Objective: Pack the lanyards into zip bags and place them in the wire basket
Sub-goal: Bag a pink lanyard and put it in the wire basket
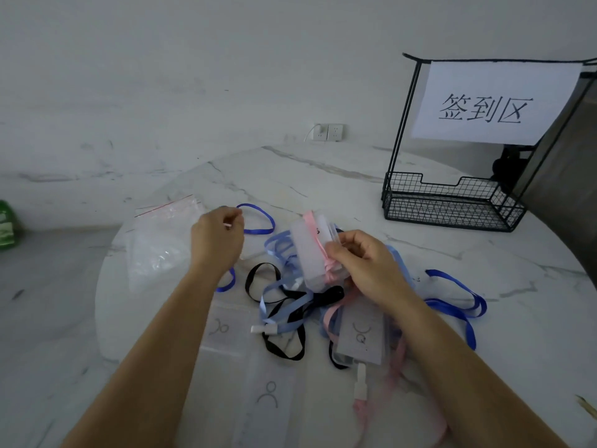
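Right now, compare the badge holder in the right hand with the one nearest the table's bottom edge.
The held badge holder is gripped by the right hand and tilted; the bottom badge holder lies flat on the table, untouched. The held one has a pink lanyard wound round it; the bottom one has none round it and shows its person symbol in full. Both are translucent plastic sleeves.
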Available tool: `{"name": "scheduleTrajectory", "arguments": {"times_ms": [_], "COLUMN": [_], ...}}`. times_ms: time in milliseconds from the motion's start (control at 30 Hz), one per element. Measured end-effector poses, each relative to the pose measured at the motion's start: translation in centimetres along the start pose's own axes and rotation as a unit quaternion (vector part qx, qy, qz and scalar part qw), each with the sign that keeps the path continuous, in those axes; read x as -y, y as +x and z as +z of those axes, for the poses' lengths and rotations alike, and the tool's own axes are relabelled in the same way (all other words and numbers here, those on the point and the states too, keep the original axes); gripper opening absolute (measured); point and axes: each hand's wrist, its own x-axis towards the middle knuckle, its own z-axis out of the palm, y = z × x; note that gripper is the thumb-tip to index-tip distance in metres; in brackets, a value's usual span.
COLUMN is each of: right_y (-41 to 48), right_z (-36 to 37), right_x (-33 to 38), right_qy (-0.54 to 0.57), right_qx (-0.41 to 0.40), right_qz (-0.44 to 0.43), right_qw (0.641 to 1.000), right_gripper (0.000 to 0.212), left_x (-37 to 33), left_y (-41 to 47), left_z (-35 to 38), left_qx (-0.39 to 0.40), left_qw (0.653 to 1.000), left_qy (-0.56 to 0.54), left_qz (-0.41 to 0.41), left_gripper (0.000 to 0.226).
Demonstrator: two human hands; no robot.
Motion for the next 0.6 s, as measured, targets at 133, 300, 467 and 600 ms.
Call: {"name": "scheduleTrajectory", "arguments": {"times_ms": [133, 300, 467, 600], "right_y": [0.0, 0.2, 0.2, 0.5], "right_z": [0.5, 0.6, 0.4, 0.0], "right_x": [-0.7, -0.8, -0.6, -0.5], "right_qy": [-0.039, -0.040, -0.029, 0.002], "right_qx": [-0.006, -0.012, -0.025, -0.066], "right_qz": [-0.013, -0.017, -0.017, 0.010], "right_qw": [0.999, 0.999, 0.999, 0.998], "right_gripper": [0.010, 0.009, 0.009, 0.011], "left_x": [2.8, 4.5, 3.9, 2.3], "left_y": [3.7, 4.0, 2.9, 1.6], "left_z": [-2.3, -2.9, -3.1, -3.0], "left_qx": [-0.037, 0.054, -0.036, -0.022], "left_qw": [0.972, 0.920, 0.955, 0.975], "left_qy": [0.229, 0.374, 0.294, 0.174], "left_qz": [-0.026, -0.102, 0.016, 0.138], "left_gripper": [0.029, 0.026, 0.025, 0.019]}}
